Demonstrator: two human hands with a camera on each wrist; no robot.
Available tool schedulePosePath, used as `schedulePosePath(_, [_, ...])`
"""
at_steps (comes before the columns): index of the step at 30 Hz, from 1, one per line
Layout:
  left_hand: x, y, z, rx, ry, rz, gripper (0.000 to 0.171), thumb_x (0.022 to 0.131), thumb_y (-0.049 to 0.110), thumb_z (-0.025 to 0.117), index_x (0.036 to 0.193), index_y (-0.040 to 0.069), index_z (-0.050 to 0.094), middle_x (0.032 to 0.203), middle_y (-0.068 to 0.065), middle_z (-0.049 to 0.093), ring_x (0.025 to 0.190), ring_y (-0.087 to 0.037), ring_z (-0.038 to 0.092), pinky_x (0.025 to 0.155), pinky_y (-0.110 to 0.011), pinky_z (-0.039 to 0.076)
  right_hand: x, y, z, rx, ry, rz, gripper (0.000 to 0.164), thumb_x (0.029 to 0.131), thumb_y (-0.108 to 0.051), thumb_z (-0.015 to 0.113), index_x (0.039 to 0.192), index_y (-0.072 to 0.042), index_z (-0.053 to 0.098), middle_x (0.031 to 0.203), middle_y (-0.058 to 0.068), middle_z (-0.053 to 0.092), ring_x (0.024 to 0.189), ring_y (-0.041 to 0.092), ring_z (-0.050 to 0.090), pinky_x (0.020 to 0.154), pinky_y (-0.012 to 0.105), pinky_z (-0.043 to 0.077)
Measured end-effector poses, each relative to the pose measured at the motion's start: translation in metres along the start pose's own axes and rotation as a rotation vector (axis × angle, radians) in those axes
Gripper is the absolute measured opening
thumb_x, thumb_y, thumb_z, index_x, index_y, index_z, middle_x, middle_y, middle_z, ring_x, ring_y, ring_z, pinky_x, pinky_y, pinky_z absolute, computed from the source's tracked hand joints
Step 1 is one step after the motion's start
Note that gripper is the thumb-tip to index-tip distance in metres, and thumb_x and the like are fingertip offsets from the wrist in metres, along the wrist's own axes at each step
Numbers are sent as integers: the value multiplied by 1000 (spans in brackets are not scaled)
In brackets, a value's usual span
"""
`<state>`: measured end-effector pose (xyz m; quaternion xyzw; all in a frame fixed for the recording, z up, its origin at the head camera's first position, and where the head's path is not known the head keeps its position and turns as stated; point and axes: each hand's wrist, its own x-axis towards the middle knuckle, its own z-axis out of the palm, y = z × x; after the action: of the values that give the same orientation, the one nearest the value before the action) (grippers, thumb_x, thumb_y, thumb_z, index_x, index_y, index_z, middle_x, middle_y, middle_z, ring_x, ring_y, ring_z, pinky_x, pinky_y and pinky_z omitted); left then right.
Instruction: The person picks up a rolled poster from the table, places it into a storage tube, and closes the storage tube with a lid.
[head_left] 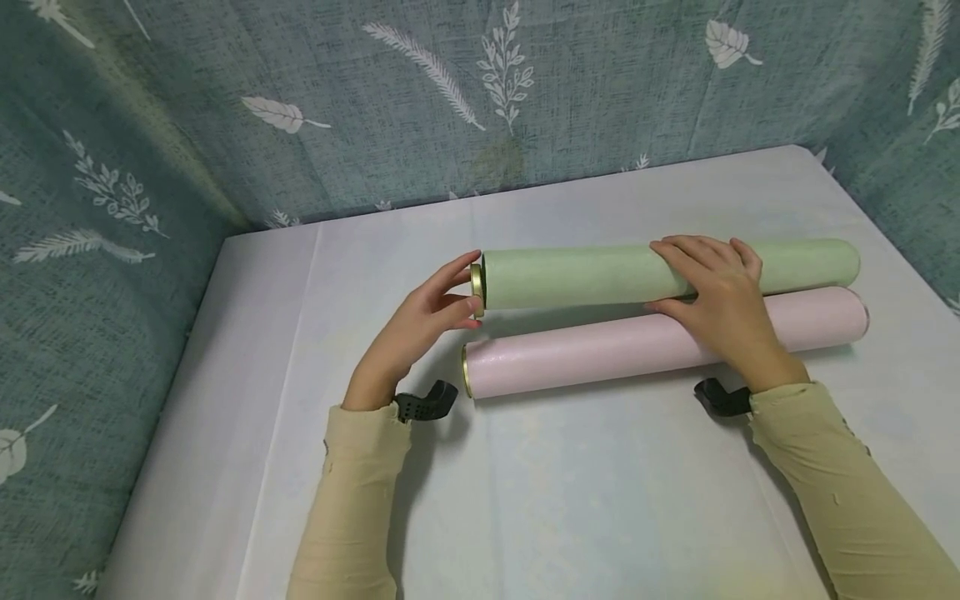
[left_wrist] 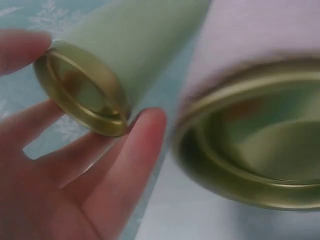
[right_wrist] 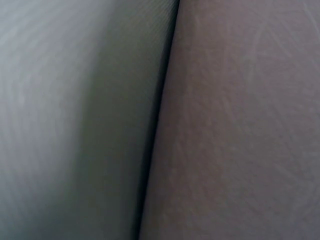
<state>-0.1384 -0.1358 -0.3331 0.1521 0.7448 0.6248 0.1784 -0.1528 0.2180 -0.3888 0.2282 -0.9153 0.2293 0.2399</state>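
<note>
A long green cardboard tube (head_left: 573,277) lies sideways toward the back of the white table. My left hand (head_left: 420,321) holds the gold metal cap (head_left: 477,290) at its left end between thumb and fingers; the cap stands slightly out from the tube's dark rim. In the left wrist view, the fingers spread around this recessed cap (left_wrist: 44,82). My right hand (head_left: 723,300) grips the green tube right of its middle, fingers over the top and thumb on the near side. In front lies a pink tube (head_left: 585,358), passing under that hand, with its own gold end (left_wrist: 200,185).
The white table (head_left: 600,500) reaches back to a teal leaf-patterned cloth (head_left: 337,150), which also hangs at both sides. Black wrist mounts (head_left: 427,402) sit at both wrists. Only blurred close surfaces show in the right wrist view.
</note>
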Motion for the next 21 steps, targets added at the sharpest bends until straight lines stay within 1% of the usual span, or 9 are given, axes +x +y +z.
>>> schedulePosePath(4, [2, 3, -2, -2, -19, -10, 57, 88, 20, 56, 139, 25, 31, 135, -3, 36, 101, -25, 54, 87, -43, 44, 0, 0, 0, -1, 0, -1, 73, 62, -23, 81, 127, -19, 50, 125, 3, 49, 118, 26, 37, 100, 51, 10])
schedulePosePath(11, [4, 7, -4, 23, -11, -18, 53, 88, 23, 56, 137, 28, 33, 135, -1, 36, 101, -25, 56, 86, -38, 45, 0, 0, 0, -7, 4, 0, 72, 61, -23, 81, 127, -19, 51, 125, 2, 50, 117, 27, 38, 100, 51, 11])
schedulePosePath(17, [6, 7, -3, 30, -3, -20, 54, 88, 25, 57, 137, 26, 33, 135, -1, 37, 103, -26, 54, 86, -39, 45, 0, 0, 0, -6, 0, 0, 73, 61, -24, 81, 127, -18, 51, 125, 3, 50, 117, 27, 38, 100, 52, 11])
schedulePosePath(21, [7, 6, -2, 37, 5, -12, 54, 88, 26, 57, 137, 29, 34, 134, 0, 37, 102, -25, 55, 86, -37, 45, 1, -1, 0, -8, -6, 7, 72, 61, -24, 81, 127, -19, 51, 125, 2, 50, 117, 27, 39, 100, 52, 11])
